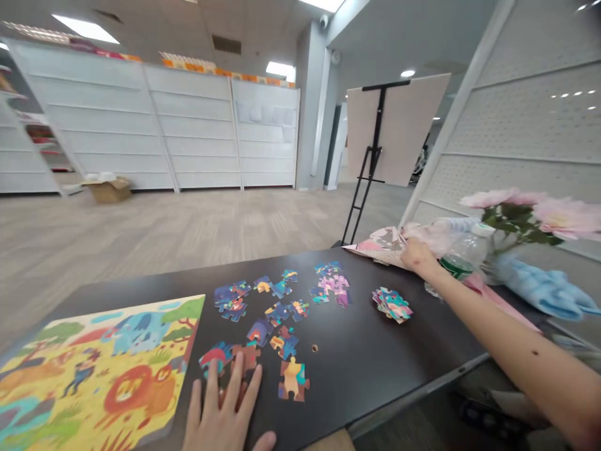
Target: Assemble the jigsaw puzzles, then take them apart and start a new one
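My left hand (224, 407) lies flat with fingers spread over joined jigsaw pieces (248, 356) at the table's near side. Just right of it is a single yellow-and-orange puzzle piece (293, 379). Beyond are several joined clusters, among them one with a purple figure (334, 285). A loose pile of pieces (392, 304) sits further right. At the far right, my right hand (417, 255) is closed at a crumpled pink patterned sheet (381, 243), whose material I cannot make out. Its fingertips are partly hidden.
A finished-looking animal picture board (107, 376) covers the table's left side. Near my right forearm stand a clear bottle (469, 249), pink flowers (530, 210) and a blue fluffy cloth (547, 285). The dark table (357, 369) has a small hole. Behind it stands an easel (375, 144).
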